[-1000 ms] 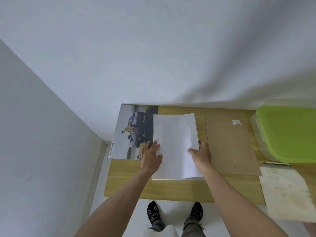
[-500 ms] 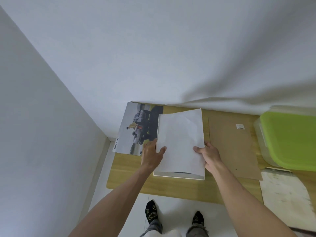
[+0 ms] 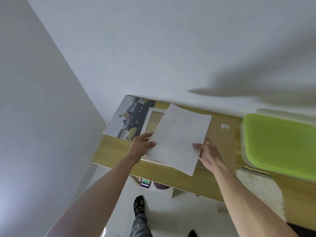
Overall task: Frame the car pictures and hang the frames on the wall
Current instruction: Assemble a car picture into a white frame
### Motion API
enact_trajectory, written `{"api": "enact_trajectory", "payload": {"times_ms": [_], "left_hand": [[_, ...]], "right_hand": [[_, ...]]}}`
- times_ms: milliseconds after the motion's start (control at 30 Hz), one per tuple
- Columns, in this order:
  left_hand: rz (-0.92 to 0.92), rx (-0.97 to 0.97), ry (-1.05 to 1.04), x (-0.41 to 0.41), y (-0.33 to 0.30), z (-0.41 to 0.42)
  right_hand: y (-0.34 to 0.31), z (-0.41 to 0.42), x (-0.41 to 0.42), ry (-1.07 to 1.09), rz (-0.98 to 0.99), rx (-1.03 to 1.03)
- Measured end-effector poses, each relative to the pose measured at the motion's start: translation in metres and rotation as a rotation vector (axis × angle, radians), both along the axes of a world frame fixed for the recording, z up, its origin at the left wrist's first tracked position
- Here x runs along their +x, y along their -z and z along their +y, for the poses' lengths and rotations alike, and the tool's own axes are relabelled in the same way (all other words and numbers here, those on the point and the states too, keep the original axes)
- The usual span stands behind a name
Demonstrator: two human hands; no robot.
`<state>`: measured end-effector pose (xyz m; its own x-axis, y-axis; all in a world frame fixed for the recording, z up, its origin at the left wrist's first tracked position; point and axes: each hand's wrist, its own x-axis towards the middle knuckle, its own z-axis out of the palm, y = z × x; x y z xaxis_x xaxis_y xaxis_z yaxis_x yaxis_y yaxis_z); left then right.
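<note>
I hold a white sheet (image 3: 177, 137), blank side up, above the wooden table (image 3: 116, 151). My left hand (image 3: 142, 146) pinches its left edge and my right hand (image 3: 207, 153) grips its right edge. The sheet is tilted clockwise. Under it lies a white picture frame (image 3: 148, 119), of which only the left rail and top corner show. A car picture (image 3: 127, 118) lies flat at the table's far left corner, partly under the frame. A brown backing board (image 3: 222, 135) with a small label lies to the right of the sheet.
A clear box with a lime-green lid (image 3: 280, 142) stands at the table's right. A worn pale sheet (image 3: 259, 190) lies near the front right edge. White walls (image 3: 153, 48) meet in a corner behind the table. A phone (image 3: 145, 183) shows below the table edge.
Both hands have lifted the white sheet off the frame and turned it clockwise to the right, which uncovers the frame's left rail. The camera has tilted and come closer.
</note>
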<state>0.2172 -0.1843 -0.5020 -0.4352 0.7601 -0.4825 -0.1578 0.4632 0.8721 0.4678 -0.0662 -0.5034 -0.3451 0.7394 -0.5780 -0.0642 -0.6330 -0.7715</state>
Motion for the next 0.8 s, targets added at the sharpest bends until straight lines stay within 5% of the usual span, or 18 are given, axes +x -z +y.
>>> {"api": "enact_trajectory", "payload": {"times_ms": [233,433,633,800], "left_hand": [[-0.027,-0.043,0.2,0.027,-0.019,-0.019],[-0.108,-0.136,0.438,0.054,-0.027,-0.009],[0.01,-0.398,0.662,0.112,-0.007,0.015],[-0.007,-0.314,0.41,0.188,0.006,0.046]], "right_hand": [[-0.007,0.02,0.096,0.095,0.037,-0.036],[-0.008,0.021,0.171,-0.308,-0.253,0.059],[0.017,0.004,0.259,-0.211,-0.362,-0.073],[0.029,-0.019,0.333,-0.115,-0.463,-0.15]]}}
